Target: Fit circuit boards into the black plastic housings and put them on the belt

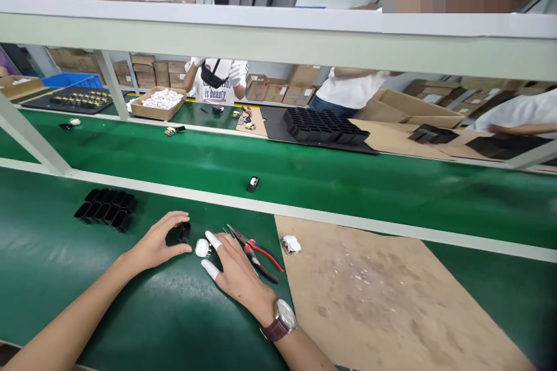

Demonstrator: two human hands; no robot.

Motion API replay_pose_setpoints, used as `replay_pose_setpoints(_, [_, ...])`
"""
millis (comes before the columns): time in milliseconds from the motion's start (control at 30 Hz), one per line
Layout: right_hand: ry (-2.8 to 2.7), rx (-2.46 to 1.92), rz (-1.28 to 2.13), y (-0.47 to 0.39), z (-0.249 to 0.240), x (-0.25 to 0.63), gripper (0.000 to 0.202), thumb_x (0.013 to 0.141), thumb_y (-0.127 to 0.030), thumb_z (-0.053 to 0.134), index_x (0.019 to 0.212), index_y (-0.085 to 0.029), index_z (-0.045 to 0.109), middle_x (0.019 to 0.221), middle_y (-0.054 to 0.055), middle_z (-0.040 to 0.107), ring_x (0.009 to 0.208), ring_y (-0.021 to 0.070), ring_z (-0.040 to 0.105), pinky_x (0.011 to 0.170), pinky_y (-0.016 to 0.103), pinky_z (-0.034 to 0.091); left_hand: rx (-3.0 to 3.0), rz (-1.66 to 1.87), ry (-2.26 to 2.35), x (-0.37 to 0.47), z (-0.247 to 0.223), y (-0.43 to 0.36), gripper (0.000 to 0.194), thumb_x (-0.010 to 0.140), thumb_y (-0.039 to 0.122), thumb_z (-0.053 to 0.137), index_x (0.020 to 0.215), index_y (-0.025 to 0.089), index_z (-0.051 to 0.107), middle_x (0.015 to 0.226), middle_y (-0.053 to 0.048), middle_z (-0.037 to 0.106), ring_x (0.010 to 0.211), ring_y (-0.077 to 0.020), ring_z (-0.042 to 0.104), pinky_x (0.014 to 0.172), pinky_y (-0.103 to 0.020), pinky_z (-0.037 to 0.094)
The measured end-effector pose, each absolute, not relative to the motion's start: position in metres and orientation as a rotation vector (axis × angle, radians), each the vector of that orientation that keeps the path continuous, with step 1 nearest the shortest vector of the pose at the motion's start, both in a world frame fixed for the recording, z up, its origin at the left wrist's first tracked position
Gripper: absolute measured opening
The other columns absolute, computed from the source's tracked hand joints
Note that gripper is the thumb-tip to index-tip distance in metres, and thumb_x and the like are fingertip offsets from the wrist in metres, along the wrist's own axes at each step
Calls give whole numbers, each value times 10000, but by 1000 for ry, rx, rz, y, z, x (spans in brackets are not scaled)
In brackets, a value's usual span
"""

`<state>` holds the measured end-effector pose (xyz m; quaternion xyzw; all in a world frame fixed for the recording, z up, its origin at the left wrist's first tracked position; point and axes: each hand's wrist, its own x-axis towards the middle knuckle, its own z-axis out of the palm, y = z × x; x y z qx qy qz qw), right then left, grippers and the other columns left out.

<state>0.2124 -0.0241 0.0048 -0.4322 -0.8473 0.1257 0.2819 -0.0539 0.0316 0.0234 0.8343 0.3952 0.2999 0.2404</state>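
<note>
My left hand [162, 246] curves its fingers and thumb around a small black plastic case [184, 233], holding it just above the green table. My right hand [238, 272], with white finger cots on thumb and index finger and a watch at the wrist, is open. Beside those two fingertips lies a small circuit board with a white top [202, 248]; whether they touch it I cannot tell. Red and black long-nose pliers [255, 252] lie next to the right hand, partly behind its fingers. A similar white-topped board [291, 244] rests at the cardboard's edge.
Several black cases [107, 208] stand grouped at left. A stained cardboard sheet [369, 290] covers the right side. Beyond a pale rail, a green conveyor belt [331, 177] carries a filled case [253, 184]. Frame posts and a beam [278, 40] cross ahead; co-workers stand across the belt.
</note>
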Motion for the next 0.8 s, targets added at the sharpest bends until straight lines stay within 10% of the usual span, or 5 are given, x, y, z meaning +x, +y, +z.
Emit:
replay_pose_setpoints(633, [-2367, -1148, 595, -32, 15, 223, 836, 917, -243, 774, 1622, -265, 324, 1427, 126, 572, 1294, 323, 528, 1083, 574, 521, 2256, 615, 1110, -55, 20, 21, 670, 1000, 330, 689, 1584, 314, 362, 1433, -90, 634, 1337, -288, 605, 1140, -499, 521])
replay_pose_setpoints(800, [-2361, -1037, 702, -29, 12, 229, 622, 999, -222, 691, 1560, -285, 429, 1490, 95, 564, 1390, 296, 468, 1156, 555, 470, 2241, 578, 1116, -55, 22, 21, 677, 1005, 338, 683, 1589, 317, 343, 1438, -91, 630, 1350, -299, 590, 1148, -516, 505])
